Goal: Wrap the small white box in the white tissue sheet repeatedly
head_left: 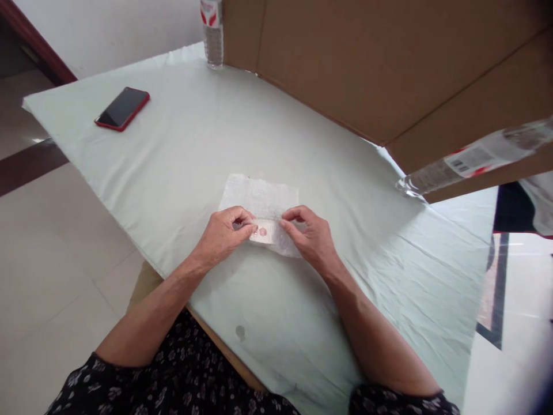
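Frame centre: left hand (222, 233) and right hand (314, 236), fingertips nearly closed, pinch a crinkled translucent white sheet (261, 195) against a small rectangular white, red-printed packet (268, 233); uneven pulling could tear it.

Red-edged phone (122, 108), bottle (213, 45) beside brown cardboard (345, 63)

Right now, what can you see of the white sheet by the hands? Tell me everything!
The white sheet looks thin, wrinkled and a little see-through, maybe plastic wrap. It lies on the pale green cloth, its far part spread out. At its near part is a small white piece with pinkish-red marks; I can't tell if it's separate. The left hand and right hand seem to pinch at either side.
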A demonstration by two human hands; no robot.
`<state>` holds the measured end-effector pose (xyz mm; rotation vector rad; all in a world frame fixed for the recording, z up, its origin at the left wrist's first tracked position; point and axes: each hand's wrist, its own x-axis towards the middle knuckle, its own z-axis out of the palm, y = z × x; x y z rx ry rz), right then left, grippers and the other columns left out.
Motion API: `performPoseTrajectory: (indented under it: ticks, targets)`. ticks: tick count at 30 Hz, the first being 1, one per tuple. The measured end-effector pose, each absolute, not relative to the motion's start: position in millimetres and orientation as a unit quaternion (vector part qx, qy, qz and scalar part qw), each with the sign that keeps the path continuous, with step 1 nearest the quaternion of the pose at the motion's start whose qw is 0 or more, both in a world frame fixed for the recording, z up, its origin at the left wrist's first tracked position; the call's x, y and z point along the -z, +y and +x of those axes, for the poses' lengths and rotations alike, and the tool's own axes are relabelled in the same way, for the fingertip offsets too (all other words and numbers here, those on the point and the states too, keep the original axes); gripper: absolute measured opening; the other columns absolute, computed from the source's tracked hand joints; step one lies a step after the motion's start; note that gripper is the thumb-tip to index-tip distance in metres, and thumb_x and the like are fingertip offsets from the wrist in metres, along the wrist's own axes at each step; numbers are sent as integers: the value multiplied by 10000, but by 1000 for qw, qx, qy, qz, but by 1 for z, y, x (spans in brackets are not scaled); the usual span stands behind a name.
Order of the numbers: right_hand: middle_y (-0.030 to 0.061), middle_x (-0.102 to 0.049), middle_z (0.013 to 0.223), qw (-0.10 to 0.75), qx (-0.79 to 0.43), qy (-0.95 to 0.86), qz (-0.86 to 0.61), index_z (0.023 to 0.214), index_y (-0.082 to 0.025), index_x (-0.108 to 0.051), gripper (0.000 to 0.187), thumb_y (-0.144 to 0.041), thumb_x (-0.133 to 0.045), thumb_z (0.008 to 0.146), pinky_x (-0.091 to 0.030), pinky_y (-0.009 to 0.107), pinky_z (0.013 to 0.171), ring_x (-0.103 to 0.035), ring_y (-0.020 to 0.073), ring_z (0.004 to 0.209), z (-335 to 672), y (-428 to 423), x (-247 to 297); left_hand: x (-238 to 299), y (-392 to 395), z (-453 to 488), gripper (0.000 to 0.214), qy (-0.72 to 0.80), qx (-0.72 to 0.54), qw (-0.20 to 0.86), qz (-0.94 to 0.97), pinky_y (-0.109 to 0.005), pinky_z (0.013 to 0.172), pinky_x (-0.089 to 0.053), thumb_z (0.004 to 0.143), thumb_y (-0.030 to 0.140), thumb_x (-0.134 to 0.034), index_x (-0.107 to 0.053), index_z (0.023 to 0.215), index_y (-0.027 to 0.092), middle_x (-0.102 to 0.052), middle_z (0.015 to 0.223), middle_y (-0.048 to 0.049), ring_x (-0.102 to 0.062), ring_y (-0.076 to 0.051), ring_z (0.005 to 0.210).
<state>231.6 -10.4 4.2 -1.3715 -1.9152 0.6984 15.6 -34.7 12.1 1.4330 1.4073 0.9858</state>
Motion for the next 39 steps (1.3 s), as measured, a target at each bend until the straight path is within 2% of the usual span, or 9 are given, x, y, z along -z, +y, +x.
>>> performPoseTrajectory:
  ticks: [4, 9, 14, 19, 24, 27, 30, 35, 39]
  targets:
    - [59, -756, 1046, 345, -107, -801, -477, 949, -268, -672, 83, -264, -589, 955, -460, 444, 915, -670, 259, 997, 227, -25, -23, -10, -34, 17, 147, 561, -403, 441, 572, -279, 720, -493, 769, 288, -697, -631, 686, 185, -728, 845, -29, -651, -164, 793]
    - [50, -767, 1076, 213, -54, -906, -361, 1048, -259, -682, 171, -201, -531, 993, -424, 398, 864, -661, 237, 980, 211, -41, -27, -8, -33, 12, 147, 556, -393, 422, 599, -295, 764, -493, 798, 315, -662, -632, 732, 187, -709, 836, -30, -643, -173, 823]
    - [53, -753, 1114, 182, 4, -915, -360, 1135, -222, -644, 175, -196, -561, 984, -388, 387, 870, -625, 232, 1010, 206, -44, -18, -15, -38, -11, 284, 589, -342, 406, 610, -297, 774, -490, 803, 350, -664, -656, 1043, 198, -700, 943, -20, -633, -175, 860]
    - [43, -730, 1074, 178, 22, -913, -366, 1156, -229, -625, 221, -161, -596, 948, -365, 369, 859, -597, 219, 992, 203, -43, -16, -14, -44, -24, 290, 650, -316, 371, 583, -279, 631, -429, 821, 336, -582, -645, 1061, 186, -549, 680, 46, -505, -132, 616]
    - [39, -721, 1059, 182, 30, -910, -370, 1167, -236, -608, 221, -163, -580, 960, -360, 371, 857, -589, 211, 987, 202, -43, -13, -16, -51, -32, 418, 691, -304, 336, 562, -316, 732, -497, 810, 414, -622, -646, 1140, 159, -670, 891, -30, -615, -166, 767]
    - [34, -717, 1057, 181, 43, -912, -365, 1165, -232, -598, 240, -139, -583, 944, -352, 369, 849, -581, 210, 990, 202, -43, -12, -22, -56, -42, 677, 703, -260, 388, 537, -328, 705, -544, 795, 522, -661, -571, 1336, 126, -697, 1024, -80, -663, -189, 792]
    - [33, -714, 1043, 179, 57, -910, -369, 1168, -236, -594, 226, -152, -561, 961, -347, 366, 845, -570, 207, 960, 201, -43, -11, -26, -56, -48, 789, 697, -222, 448, 514, -321, 642, -570, 785, 550, -685, -512, 1423, 120, -703, 1085, -101, -683, -176, 709]
    - [32, -712, 1027, 185, 70, -909, -366, 1168, -235, -598, 222, -149, -550, 969, -342, 360, 846, -559, 205, 946, 199, -43, -11, -29, -49, -40, 715, 681, -227, 517, 468, -289, 558, -581, 754, 449, -755, -565, 1349, 100, -714, 978, -97, -713, -203, 721]
    - [31, -711, 1027, 194, 75, -907, -366, 1172, -229, -598, 240, -132, -570, 954, -343, 359, 847, -556, 205, 951, 199, -43, -9, -31, -43, -25, 407, 642, -274, 589, 406, -259, 547, -573, 793, 365, -726, -666, 1107, 112, -727, 1000, -110, -717, -201, 791]
